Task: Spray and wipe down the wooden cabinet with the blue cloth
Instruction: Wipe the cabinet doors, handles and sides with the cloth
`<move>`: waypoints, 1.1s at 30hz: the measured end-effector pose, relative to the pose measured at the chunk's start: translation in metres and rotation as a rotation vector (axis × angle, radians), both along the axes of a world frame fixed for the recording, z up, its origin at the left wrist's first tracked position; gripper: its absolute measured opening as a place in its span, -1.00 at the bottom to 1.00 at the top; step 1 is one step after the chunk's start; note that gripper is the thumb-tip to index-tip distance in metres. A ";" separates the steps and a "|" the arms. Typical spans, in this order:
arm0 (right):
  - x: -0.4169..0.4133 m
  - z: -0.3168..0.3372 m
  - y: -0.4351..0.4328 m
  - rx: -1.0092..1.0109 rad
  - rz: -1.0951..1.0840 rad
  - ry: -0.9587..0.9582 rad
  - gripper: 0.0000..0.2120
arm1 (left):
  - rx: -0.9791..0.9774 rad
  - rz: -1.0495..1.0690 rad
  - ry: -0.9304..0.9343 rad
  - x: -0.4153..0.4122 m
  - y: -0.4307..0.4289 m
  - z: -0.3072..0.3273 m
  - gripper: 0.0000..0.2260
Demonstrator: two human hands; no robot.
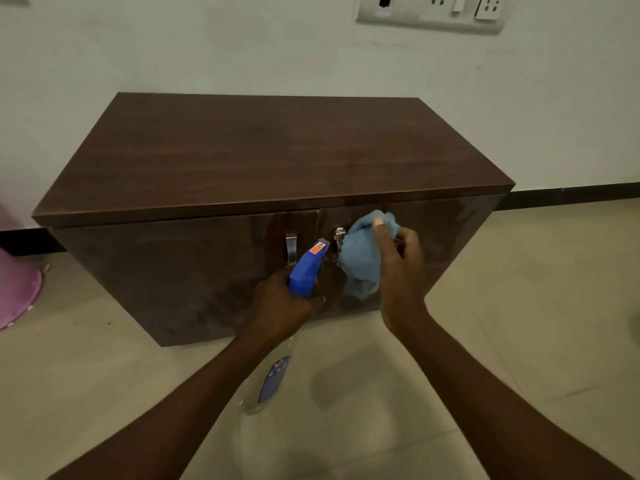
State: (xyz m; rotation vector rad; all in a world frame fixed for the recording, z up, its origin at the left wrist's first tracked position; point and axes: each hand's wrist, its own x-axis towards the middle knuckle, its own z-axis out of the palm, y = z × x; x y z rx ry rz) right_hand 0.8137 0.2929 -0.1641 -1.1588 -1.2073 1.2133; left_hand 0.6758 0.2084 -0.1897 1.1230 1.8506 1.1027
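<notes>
Beige floor tiles (104,375) and a pale wall (242,46) with a socket panel (433,12) at upper right frame the dark wooden cabinet (259,150) at centre, its glossy doors bearing two metal handles (291,247). The left hand (280,306) has its grip closed around a spray bottle (306,271) with a blue head, while the right hand (398,268) bunches the crumpled blue cloth (360,261) against the right door.

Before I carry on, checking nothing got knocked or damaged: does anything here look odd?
Nothing stands out. The cabinet sits square against the wall, doors shut. The left hand holds the spray bottle; the right hand presses the blue cloth beside a handle.
</notes>
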 end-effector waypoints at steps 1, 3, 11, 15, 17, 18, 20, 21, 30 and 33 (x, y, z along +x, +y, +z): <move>-0.007 -0.004 -0.002 0.014 -0.006 0.001 -0.71 | 0.005 0.003 -0.005 0.001 0.001 0.001 -0.82; -0.019 -0.015 -0.007 0.126 -0.031 -0.077 -0.77 | 0.027 0.011 -0.002 0.001 0.001 0.003 -0.79; -0.014 -0.042 -0.009 0.266 -0.070 -0.130 -0.88 | 0.029 -0.043 0.038 0.000 -0.001 0.005 -0.81; 0.014 -0.036 0.002 0.084 -0.304 0.042 -0.89 | 0.019 -0.042 -0.045 -0.003 -0.003 0.003 -0.82; 0.019 -0.030 0.004 0.030 -0.307 0.127 -0.90 | 0.004 -0.051 -0.058 -0.004 -0.001 0.001 -0.83; 0.015 -0.027 0.001 0.056 -0.271 0.131 -0.88 | 0.005 -0.046 -0.059 -0.005 0.000 0.001 -0.83; -0.003 -0.023 -0.010 0.229 -0.187 0.007 -0.78 | 0.016 -0.023 -0.044 -0.007 0.000 0.001 -0.80; -0.014 -0.023 -0.014 0.329 -0.148 -0.092 -0.75 | 0.016 -0.010 -0.026 -0.008 0.000 0.002 -0.78; -0.046 -0.042 -0.006 0.516 -0.198 -0.397 -0.73 | 0.019 -0.044 0.036 -0.015 -0.012 -0.005 -0.77; -0.045 -0.033 -0.005 0.512 -0.220 -0.367 -0.76 | 0.006 -0.052 0.042 -0.014 -0.014 -0.001 -0.81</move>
